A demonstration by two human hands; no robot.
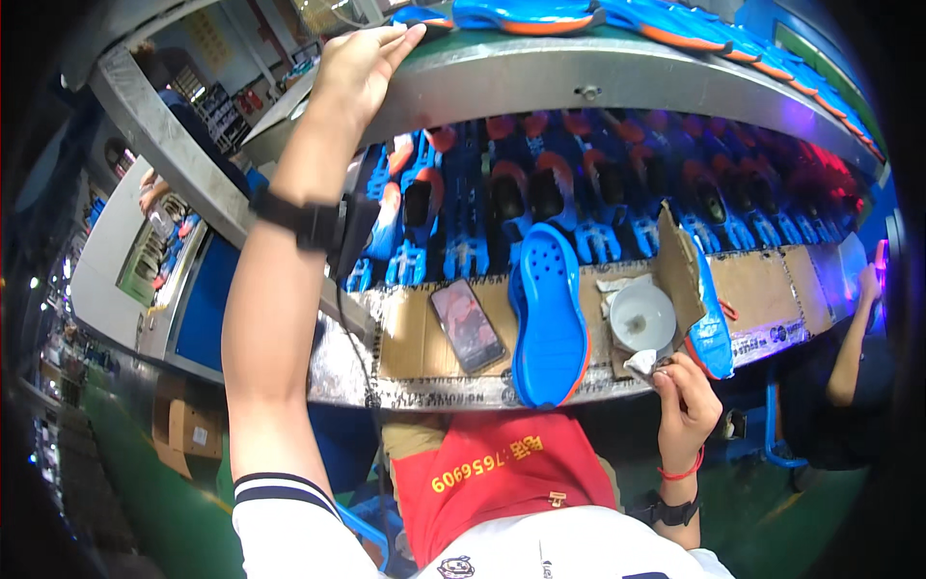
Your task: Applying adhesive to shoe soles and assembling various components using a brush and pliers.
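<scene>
My left hand (371,66) is raised to the upper shelf, its fingers stretched out at the end of a blue and orange shoe sole (422,16). I cannot tell whether it touches that sole. My right hand (689,403) pinches a small crumpled white cloth (640,363) beside a white bowl (642,317). The bowl has some clear or whitish liquid in its bottom. Left of the bowl, a blue sole with holes at its toe end (553,314) lies on the cardboard-covered bench; another blue piece shows under its edge.
A phone (468,326) with a lit screen lies on the cardboard (405,338). An upright cardboard flap (681,265) and a blue sole (712,333) stand right of the bowl. Several blue and orange shoe parts (555,188) fill the rack behind. Another person's arm (854,338) is at far right.
</scene>
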